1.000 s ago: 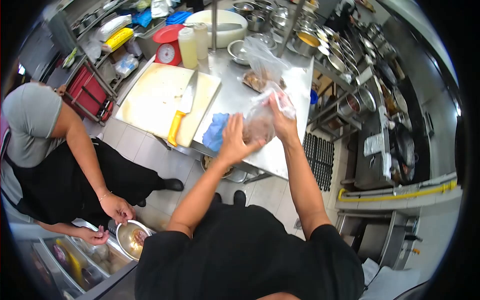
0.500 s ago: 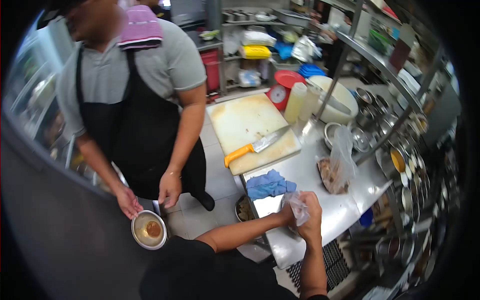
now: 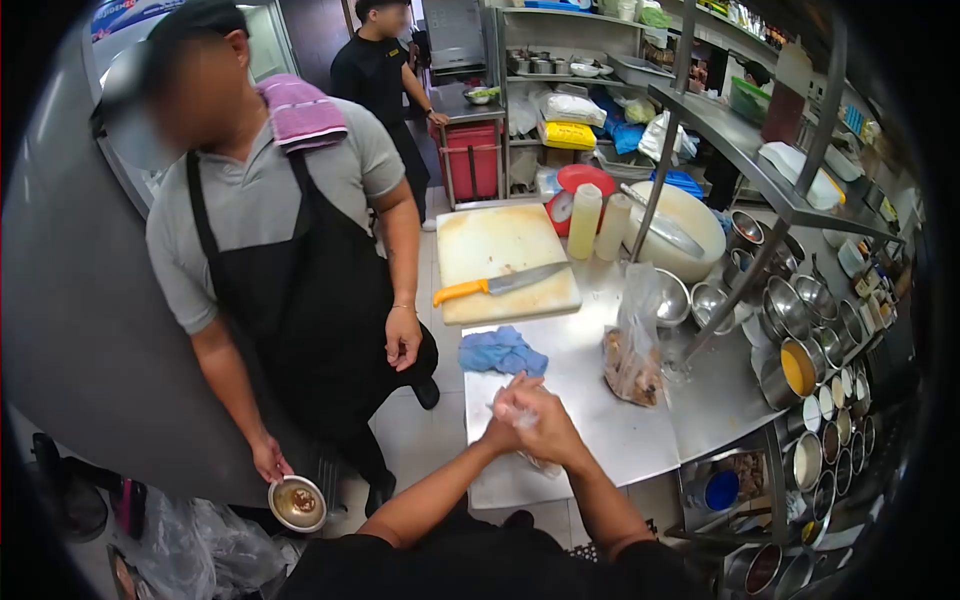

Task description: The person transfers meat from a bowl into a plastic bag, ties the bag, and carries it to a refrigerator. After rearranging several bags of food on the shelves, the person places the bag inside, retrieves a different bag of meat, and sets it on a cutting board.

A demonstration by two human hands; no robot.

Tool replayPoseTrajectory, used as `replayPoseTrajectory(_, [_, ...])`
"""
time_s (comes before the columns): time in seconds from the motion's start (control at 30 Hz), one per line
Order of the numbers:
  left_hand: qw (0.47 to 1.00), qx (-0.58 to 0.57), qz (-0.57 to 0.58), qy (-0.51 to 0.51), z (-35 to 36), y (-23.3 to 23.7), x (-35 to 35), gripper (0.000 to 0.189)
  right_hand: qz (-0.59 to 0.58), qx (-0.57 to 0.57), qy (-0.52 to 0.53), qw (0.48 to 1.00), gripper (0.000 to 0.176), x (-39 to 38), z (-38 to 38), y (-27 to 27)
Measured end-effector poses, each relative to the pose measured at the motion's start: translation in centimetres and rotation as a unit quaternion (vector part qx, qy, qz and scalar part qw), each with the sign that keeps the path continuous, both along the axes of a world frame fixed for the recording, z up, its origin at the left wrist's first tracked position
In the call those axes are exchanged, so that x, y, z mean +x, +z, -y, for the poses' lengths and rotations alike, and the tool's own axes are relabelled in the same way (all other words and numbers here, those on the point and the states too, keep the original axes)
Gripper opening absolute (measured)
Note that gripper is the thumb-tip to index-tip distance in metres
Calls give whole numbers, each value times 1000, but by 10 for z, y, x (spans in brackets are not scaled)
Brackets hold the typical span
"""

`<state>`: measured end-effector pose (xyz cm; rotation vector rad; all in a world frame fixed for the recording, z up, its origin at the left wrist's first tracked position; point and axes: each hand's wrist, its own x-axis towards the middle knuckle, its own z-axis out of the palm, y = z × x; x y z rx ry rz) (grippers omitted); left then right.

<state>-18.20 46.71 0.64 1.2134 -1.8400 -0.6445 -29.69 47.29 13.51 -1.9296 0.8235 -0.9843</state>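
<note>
- Plastic bag (image 3: 527, 416) bunched between our left hand (image 3: 503, 432) and right hand (image 3: 560, 436), both clamped on it.
- We're at the tabletop (image 3: 612, 428) front edge; a slip could drop it.

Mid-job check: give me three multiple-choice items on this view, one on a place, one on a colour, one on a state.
1. Where is the knife? A on the cutting board; B on the floor; C in a bowl.
2. What colour is the cloth near the hands? A red; B blue; C white.
3. The person's left hand and right hand are: A open and empty; B holding the knife; C closed on a clear bag.

1 A: it lies across the board.
2 B: it is crumpled blue on the steel table.
3 C: both hands pinch the plastic.
</note>
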Motion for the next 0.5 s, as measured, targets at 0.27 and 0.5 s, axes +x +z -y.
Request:
replayPoseTrajectory(0.27, [998,-3,3,62,-23,19,-40,61,62,131,41,989,16,-40,5,29])
replayPoseTrajectory(0.5, [976,-94,193,22,19,-90,-16,57,317,56,33,946,47,-136,28,-22])
